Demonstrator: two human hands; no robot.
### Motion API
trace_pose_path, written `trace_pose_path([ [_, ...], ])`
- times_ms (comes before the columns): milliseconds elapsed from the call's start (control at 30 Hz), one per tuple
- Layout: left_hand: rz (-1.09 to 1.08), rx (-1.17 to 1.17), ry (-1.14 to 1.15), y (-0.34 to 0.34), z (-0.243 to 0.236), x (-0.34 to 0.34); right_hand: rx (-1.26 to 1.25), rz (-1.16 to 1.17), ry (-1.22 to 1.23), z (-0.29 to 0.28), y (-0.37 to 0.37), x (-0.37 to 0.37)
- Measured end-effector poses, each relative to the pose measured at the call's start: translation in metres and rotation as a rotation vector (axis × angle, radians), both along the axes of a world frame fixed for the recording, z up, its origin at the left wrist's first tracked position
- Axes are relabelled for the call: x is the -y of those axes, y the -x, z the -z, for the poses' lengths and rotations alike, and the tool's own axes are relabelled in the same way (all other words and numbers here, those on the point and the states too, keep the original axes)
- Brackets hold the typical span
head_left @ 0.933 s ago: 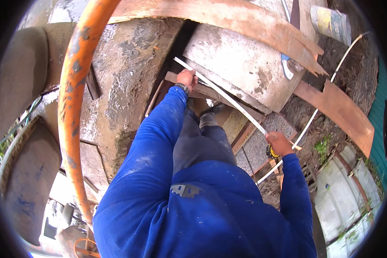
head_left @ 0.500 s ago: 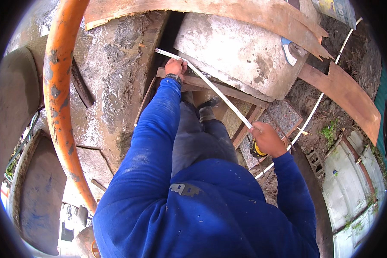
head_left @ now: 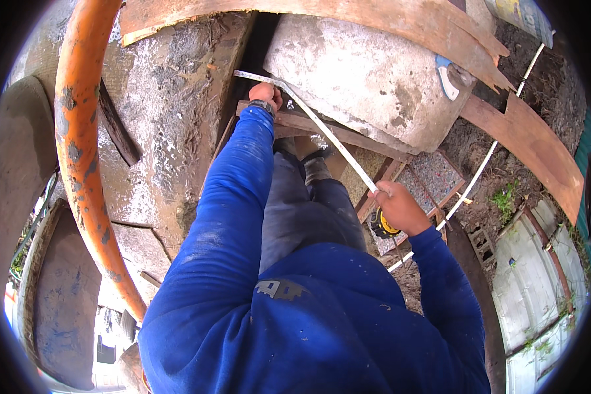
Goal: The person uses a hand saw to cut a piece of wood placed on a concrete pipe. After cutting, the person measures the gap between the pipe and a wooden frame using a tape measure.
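A white tape measure blade [head_left: 328, 134] stretches slantwise from the dark gap at the top centre down toward the right. Near its free end my left hand [head_left: 265, 94] is closed on the blade, and the blade bends there. My right hand [head_left: 400, 207] grips the other end of the blade. The yellow and black tape measure case [head_left: 384, 225] hangs just below that hand, partly hidden by it. Beneath the blade lies a wooden frame bar [head_left: 338, 132], beside a pale concrete slab [head_left: 348, 72].
A thick orange pipe [head_left: 79, 151] curves down the left side. Wet, muddy concrete [head_left: 171, 118] lies beside it. A blue-handled float or trowel [head_left: 447, 77] rests on the slab. Bent plywood strips [head_left: 538, 148], a white pipe [head_left: 486, 161] and metal sheets [head_left: 528, 282] are on the right.
My right hand and the tape case have shifted slightly left. The blade now bends more at my left hand, which stays at nearly the same spot.
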State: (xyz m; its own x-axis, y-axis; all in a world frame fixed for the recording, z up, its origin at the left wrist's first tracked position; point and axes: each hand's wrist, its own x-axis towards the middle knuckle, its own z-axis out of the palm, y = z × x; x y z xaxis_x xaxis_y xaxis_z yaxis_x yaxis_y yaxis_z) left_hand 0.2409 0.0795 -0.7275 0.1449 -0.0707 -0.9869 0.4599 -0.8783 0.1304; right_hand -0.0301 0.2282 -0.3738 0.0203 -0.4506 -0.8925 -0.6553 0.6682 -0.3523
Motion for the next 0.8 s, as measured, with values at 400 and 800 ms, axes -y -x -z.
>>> trace_pose_path([
  [400,0.02,-0.009,0.0,-0.001,-0.011,0.001,0.013,0.019,-0.025,0.008,0.002,-0.005],
  [800,-0.021,-0.04,0.004,-0.001,-0.016,0.001,-0.025,-0.027,0.047,0.019,0.0,-0.009],
])
